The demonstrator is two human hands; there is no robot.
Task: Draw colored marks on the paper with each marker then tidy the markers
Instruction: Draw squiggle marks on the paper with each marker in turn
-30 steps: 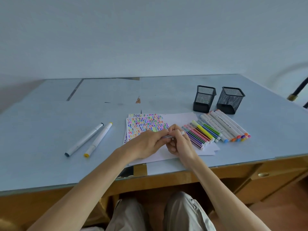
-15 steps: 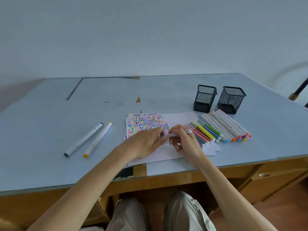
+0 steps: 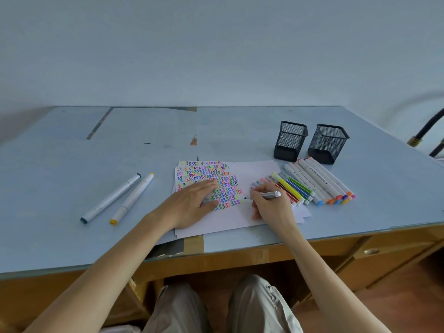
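A stack of white paper [image 3: 240, 219] lies at the table's front, its left part covered in rows of coloured zigzag marks [image 3: 225, 186]. My right hand [image 3: 269, 209] grips an uncapped grey marker [image 3: 270, 194], its dark tip touching the paper just right of the marks. My left hand [image 3: 192, 205] rests on the paper over the marks, with a small grey cap [image 3: 205, 202] tucked under its fingers. Right of my right hand, several thin coloured markers [image 3: 292, 188] and several thick white markers [image 3: 319, 181] lie side by side.
Two black mesh pen holders [image 3: 290, 140] [image 3: 328, 143] stand behind the marker rows. Two thick white markers, one dark-capped [image 3: 110, 198] and one yellow-capped [image 3: 132, 199], lie on the blue table [image 3: 60, 164] at the left. The desk's front edge and a drawer knob [image 3: 371, 251] are below.
My hands have separated: the cap came off the grey marker and stayed in my left hand, which dropped flat onto the paper. My right hand turned the marker tip down to the sheet.
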